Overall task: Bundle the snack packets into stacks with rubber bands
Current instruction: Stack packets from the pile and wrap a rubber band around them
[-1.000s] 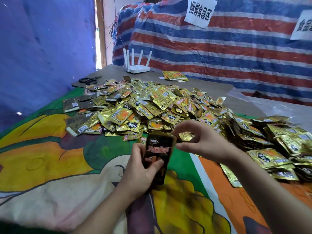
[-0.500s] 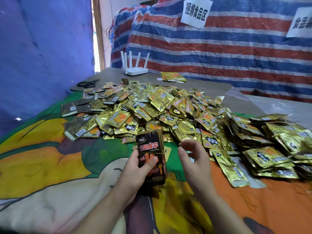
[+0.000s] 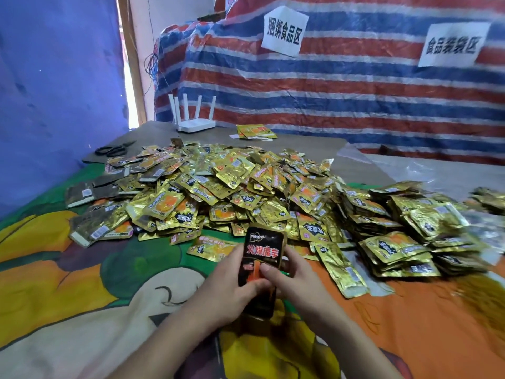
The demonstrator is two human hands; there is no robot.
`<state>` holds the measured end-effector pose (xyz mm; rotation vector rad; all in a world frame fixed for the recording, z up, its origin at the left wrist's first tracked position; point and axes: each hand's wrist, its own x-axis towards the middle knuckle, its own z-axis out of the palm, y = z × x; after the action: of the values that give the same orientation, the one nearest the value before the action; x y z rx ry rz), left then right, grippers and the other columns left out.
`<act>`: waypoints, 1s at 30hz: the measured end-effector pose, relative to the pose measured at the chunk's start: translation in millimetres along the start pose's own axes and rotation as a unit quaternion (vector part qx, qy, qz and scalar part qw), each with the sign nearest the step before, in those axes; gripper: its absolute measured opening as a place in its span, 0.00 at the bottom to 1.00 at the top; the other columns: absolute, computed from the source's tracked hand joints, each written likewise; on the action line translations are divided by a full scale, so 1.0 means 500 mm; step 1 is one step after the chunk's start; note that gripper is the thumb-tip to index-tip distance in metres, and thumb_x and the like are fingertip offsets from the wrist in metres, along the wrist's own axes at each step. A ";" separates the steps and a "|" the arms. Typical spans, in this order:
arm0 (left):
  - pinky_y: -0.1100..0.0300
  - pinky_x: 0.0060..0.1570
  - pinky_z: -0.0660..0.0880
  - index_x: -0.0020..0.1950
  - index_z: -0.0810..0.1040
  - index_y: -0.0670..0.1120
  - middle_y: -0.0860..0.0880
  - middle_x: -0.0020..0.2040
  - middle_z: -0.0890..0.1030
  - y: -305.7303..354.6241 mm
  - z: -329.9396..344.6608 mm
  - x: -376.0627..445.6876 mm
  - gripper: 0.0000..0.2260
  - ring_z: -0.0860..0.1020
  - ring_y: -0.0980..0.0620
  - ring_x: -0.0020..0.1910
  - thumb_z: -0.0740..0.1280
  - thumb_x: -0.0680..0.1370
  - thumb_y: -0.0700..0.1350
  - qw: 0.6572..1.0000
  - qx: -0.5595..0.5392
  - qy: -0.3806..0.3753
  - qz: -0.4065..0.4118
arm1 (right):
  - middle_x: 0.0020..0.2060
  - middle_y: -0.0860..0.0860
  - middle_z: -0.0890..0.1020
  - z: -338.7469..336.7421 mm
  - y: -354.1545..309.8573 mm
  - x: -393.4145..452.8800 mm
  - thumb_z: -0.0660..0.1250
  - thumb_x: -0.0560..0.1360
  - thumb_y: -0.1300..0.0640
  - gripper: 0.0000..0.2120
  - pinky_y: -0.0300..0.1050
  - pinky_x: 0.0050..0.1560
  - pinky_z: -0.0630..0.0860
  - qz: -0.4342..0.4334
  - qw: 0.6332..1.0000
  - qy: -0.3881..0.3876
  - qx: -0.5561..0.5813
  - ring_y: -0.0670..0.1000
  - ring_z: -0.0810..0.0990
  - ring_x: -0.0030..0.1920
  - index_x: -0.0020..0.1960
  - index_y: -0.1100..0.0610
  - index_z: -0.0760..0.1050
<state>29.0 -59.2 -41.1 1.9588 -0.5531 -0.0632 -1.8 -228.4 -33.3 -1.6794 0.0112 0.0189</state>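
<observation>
Over cloth (image 3: 82,283), stack (image 3: 261,258) (black-faced) between hands.

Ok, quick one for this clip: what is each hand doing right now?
Left hand: grips the black snack packet stack from its left side.
Right hand: holds the same stack, thumb on its front.

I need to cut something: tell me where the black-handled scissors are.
The black-handled scissors lie at the far left of the head view on the grey board, left of the white router, beyond the gold packet pile.
</observation>
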 end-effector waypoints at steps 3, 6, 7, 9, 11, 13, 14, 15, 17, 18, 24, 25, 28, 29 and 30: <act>0.64 0.50 0.77 0.58 0.72 0.61 0.59 0.51 0.81 0.031 0.016 0.027 0.28 0.79 0.64 0.50 0.57 0.68 0.78 0.999 0.010 -0.008 0.033 | 0.52 0.53 0.85 -0.027 -0.004 -0.004 0.73 0.73 0.53 0.18 0.60 0.53 0.82 0.015 0.998 0.021 0.062 0.54 0.85 0.53 0.62 0.51 0.76; 0.57 0.53 0.78 0.64 0.73 0.59 0.56 0.52 0.81 0.055 0.032 0.068 0.42 0.79 0.59 0.52 0.45 0.64 0.83 0.999 -0.010 0.037 0.017 | 0.49 0.56 0.86 -0.067 -0.026 0.002 0.71 0.76 0.56 0.14 0.54 0.43 0.84 0.000 0.991 0.088 0.100 0.55 0.86 0.48 0.61 0.55 0.76; 0.56 0.51 0.77 0.64 0.73 0.59 0.56 0.51 0.80 0.056 0.032 0.085 0.42 0.79 0.59 0.50 0.43 0.64 0.83 0.998 -0.009 0.062 0.007 | 0.49 0.57 0.86 -0.090 -0.039 0.008 0.71 0.76 0.56 0.13 0.51 0.41 0.83 -0.004 0.986 0.120 0.117 0.55 0.86 0.47 0.60 0.56 0.76; 0.61 0.42 0.73 0.56 0.74 0.62 0.59 0.45 0.79 0.048 0.024 0.118 0.33 0.77 0.63 0.44 0.44 0.68 0.80 0.994 0.040 0.103 0.015 | 0.51 0.60 0.85 -0.157 -0.071 0.035 0.72 0.76 0.54 0.14 0.53 0.41 0.83 -0.006 0.973 0.191 0.131 0.57 0.87 0.46 0.59 0.58 0.75; 0.61 0.39 0.72 0.55 0.75 0.59 0.59 0.46 0.78 0.020 0.014 0.137 0.25 0.77 0.62 0.45 0.50 0.75 0.73 0.981 0.148 0.123 0.021 | 0.51 0.62 0.84 -0.237 -0.107 0.076 0.72 0.76 0.51 0.23 0.50 0.41 0.82 0.007 0.955 0.260 0.139 0.58 0.87 0.43 0.66 0.61 0.71; 0.54 0.50 0.75 0.60 0.78 0.47 0.50 0.53 0.81 -0.029 0.012 0.150 0.19 0.79 0.50 0.52 0.60 0.80 0.59 0.955 0.259 0.144 0.016 | 0.51 0.61 0.83 -0.309 -0.140 0.126 0.71 0.77 0.51 0.28 0.44 0.35 0.80 0.015 0.935 0.311 0.170 0.53 0.86 0.36 0.70 0.64 0.68; 0.51 0.55 0.74 0.61 0.79 0.44 0.46 0.55 0.81 -0.055 0.012 0.154 0.16 0.78 0.47 0.55 0.64 0.80 0.53 0.941 0.302 0.152 0.010 | 0.54 0.61 0.83 -0.338 -0.150 0.154 0.71 0.77 0.51 0.27 0.42 0.32 0.81 0.020 0.925 0.327 0.191 0.51 0.86 0.35 0.70 0.64 0.68; 0.49 0.57 0.72 0.62 0.79 0.43 0.45 0.57 0.81 -0.074 0.011 0.155 0.15 0.78 0.46 0.56 0.66 0.80 0.50 0.935 0.319 0.154 -0.006 | 0.56 0.61 0.82 -0.363 -0.155 0.184 0.71 0.77 0.52 0.26 0.42 0.32 0.81 0.030 0.917 0.343 0.203 0.51 0.86 0.37 0.69 0.64 0.69; 0.50 0.58 0.72 0.62 0.79 0.44 0.46 0.57 0.81 -0.093 0.002 0.157 0.14 0.77 0.47 0.56 0.67 0.79 0.48 0.942 0.298 0.152 -0.029 | 0.59 0.61 0.80 -0.402 -0.152 0.242 0.73 0.77 0.52 0.26 0.45 0.37 0.83 0.062 0.901 0.380 0.199 0.55 0.86 0.46 0.69 0.62 0.69; 0.50 0.55 0.74 0.61 0.79 0.44 0.47 0.56 0.81 -0.100 -0.004 0.159 0.13 0.77 0.49 0.54 0.66 0.80 0.48 0.945 0.285 0.160 -0.025 | 0.60 0.61 0.79 -0.417 -0.146 0.271 0.73 0.76 0.53 0.26 0.48 0.41 0.83 0.078 0.892 0.400 0.194 0.57 0.85 0.49 0.69 0.62 0.68; 0.53 0.51 0.76 0.57 0.80 0.45 0.51 0.50 0.81 -0.116 -0.008 0.167 0.10 0.76 0.52 0.48 0.65 0.80 0.47 0.941 0.288 0.173 -0.023 | 0.67 0.59 0.74 -0.462 -0.113 0.379 0.72 0.77 0.53 0.26 0.53 0.44 0.83 0.139 0.872 0.439 0.167 0.62 0.80 0.58 0.71 0.59 0.68; 0.54 0.49 0.75 0.56 0.80 0.45 0.51 0.49 0.80 -0.118 -0.007 0.168 0.09 0.75 0.52 0.47 0.65 0.80 0.47 0.943 0.284 0.174 -0.025 | 0.69 0.58 0.72 -0.465 -0.109 0.386 0.72 0.77 0.53 0.27 0.50 0.39 0.83 0.145 0.871 0.449 0.135 0.62 0.80 0.58 0.72 0.60 0.66; 0.55 0.45 0.74 0.54 0.80 0.46 0.54 0.44 0.76 -0.120 -0.007 0.170 0.08 0.74 0.53 0.44 0.66 0.80 0.47 0.944 0.282 0.172 -0.028 | 0.72 0.57 0.69 -0.473 -0.096 0.396 0.69 0.79 0.58 0.26 0.42 0.22 0.76 0.149 0.871 0.463 0.075 0.59 0.81 0.46 0.74 0.61 0.64; 0.54 0.44 0.74 0.53 0.81 0.46 0.54 0.43 0.76 -0.120 -0.006 0.170 0.07 0.74 0.53 0.43 0.66 0.79 0.47 0.944 0.280 0.171 -0.025 | 0.71 0.57 0.69 -0.474 -0.094 0.397 0.69 0.79 0.60 0.26 0.42 0.19 0.76 0.152 0.873 0.460 0.063 0.57 0.80 0.40 0.73 0.61 0.64; 0.54 0.44 0.74 0.52 0.81 0.45 0.55 0.42 0.75 -0.119 -0.005 0.169 0.07 0.74 0.52 0.42 0.66 0.79 0.46 0.945 0.278 0.172 -0.023 | 0.70 0.57 0.70 -0.474 -0.092 0.397 0.69 0.78 0.61 0.25 0.41 0.19 0.76 0.154 0.874 0.457 0.053 0.56 0.79 0.37 0.73 0.62 0.65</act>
<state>125.8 -71.1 -75.0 2.4574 -0.3093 0.4454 198.8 -458.3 34.4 -1.4219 0.9769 -0.5298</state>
